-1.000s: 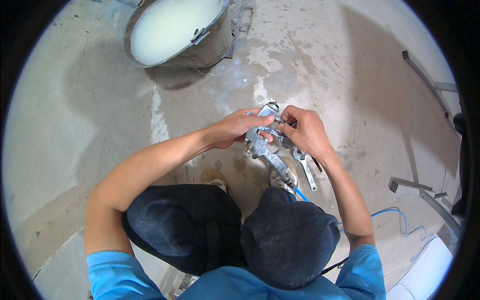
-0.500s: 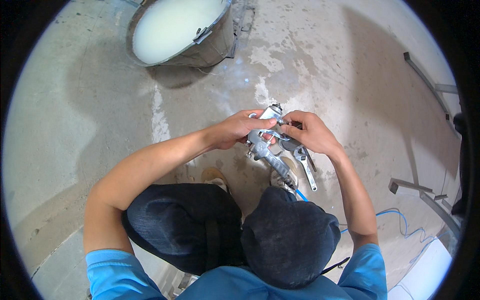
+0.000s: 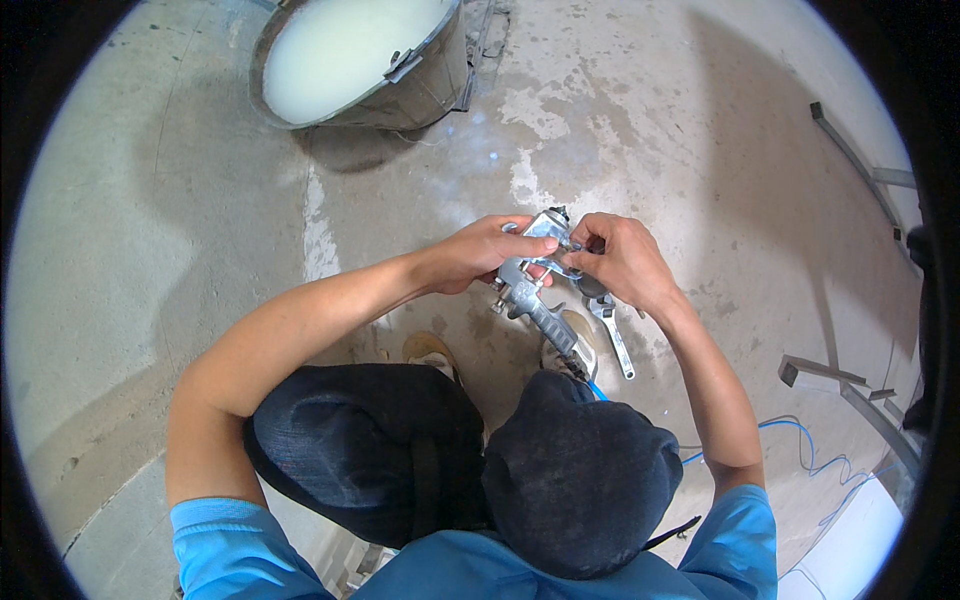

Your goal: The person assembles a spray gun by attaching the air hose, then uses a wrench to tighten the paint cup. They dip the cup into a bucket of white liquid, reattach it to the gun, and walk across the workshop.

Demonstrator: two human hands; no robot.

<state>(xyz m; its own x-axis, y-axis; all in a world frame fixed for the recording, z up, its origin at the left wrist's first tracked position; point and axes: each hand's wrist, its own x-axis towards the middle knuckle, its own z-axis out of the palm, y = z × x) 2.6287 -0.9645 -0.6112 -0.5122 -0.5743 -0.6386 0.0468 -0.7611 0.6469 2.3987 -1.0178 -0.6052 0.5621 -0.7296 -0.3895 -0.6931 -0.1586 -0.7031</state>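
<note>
My left hand point(image 3: 487, 252) is closed around the head of a silver spray gun point(image 3: 537, 306), with the thumb lying along its top. The gun's nozzle end points away from me, and its handle slants back toward my right knee. At the right side of the gun's head, my right hand point(image 3: 622, 258) pinches a small metal fitting point(image 3: 574, 246); the fingertips partly cover it. Under this hand a dark round object shows only in part. On the floor just beyond my right shoe lies an adjustable wrench point(image 3: 613, 336).
A large bucket point(image 3: 420, 105) of milky white liquid stands at the far left. A blue air hose point(image 3: 800, 432) runs from the gun's handle behind my knee and across the floor to the right. Metal frame legs point(image 3: 822, 372) stand along the right side.
My right hand has shifted slightly away from me, and its fingers have turned at the gun's side. The spray gun has moved very little in my left hand.
</note>
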